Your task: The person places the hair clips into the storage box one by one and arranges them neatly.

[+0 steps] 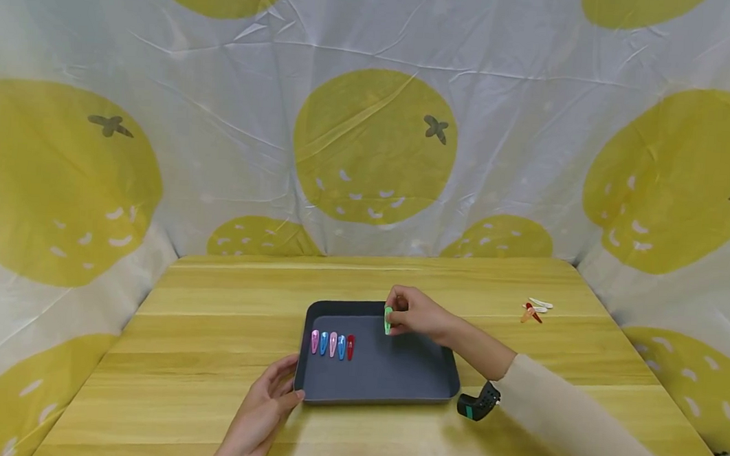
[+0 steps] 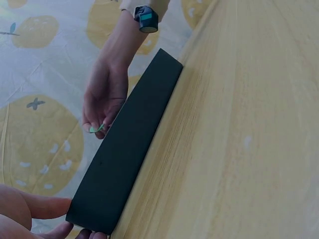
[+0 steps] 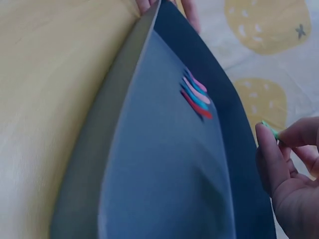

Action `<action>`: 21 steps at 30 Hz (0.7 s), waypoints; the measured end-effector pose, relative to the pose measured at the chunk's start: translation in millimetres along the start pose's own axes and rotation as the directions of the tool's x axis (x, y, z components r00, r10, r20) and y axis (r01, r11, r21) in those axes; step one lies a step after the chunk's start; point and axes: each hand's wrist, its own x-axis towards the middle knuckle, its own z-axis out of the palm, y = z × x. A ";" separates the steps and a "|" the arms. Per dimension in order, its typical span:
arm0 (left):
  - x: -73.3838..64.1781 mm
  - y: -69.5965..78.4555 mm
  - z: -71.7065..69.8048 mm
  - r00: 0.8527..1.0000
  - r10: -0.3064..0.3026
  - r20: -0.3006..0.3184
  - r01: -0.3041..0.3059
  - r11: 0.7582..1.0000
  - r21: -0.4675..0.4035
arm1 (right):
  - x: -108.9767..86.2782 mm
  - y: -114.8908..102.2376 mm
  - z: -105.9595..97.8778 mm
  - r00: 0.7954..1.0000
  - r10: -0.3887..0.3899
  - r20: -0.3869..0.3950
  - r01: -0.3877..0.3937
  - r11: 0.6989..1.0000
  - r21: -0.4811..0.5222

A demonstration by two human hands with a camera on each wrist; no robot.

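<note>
My right hand pinches a green hair clip between thumb and fingertips, over the far side of a dark grey tray. In the right wrist view the green clip shows just beyond the tray's wall. The left hand grips the tray's near left corner, thumb at the front and fingers along the side. Inside the tray, toward its left, a row of snap clips lies side by side: pink, blue, light pink, blue and red.
Right of the tray, on the wooden table, lies a small loose pile with white clips, an orange clip and a red one. A black camera mount sits at the right wrist. Fruit-print cloth hangs behind and beside the table.
</note>
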 end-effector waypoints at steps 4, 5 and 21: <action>-0.5 -1.1 -0.1 1.000 0.004 0.004 -0.004 1.000 0.002 | 4.9 3.0 10.8 1.000 0.008 0.006 -0.008 1.000 0.008; -0.4 -1.3 -0.3 1.000 0.003 0.002 -0.003 1.000 0.003 | 6.0 2.9 13.1 1.000 0.008 0.012 -0.008 1.000 0.010; 1.6 -1.3 -1.3 1.000 0.000 0.004 0.000 1.000 0.007 | 31.4 5.0 34.4 0.991 0.078 0.105 -0.035 0.931 -0.362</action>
